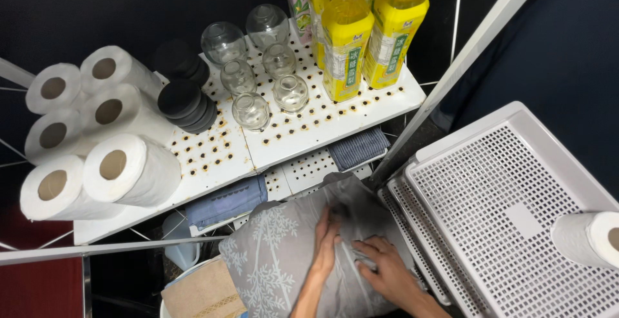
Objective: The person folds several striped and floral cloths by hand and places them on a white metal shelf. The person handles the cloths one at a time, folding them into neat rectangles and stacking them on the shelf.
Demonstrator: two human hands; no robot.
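Currently pressing a grey leaf-print pillow (290, 260) at six o'clock: left hand (327, 235) and right hand (383, 268) flat on it, fingers spread, gripping nothing. Probably seating it; a firmer push seems needed. Beyond, at twelve, glass jars (258, 66) and yellow bottles (367, 28).

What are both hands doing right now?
Left hand: fingers bent, pressing on the grey leaf-print pillow; grip cannot be told.
Right hand: open, flat on the same pillow, holding nothing.
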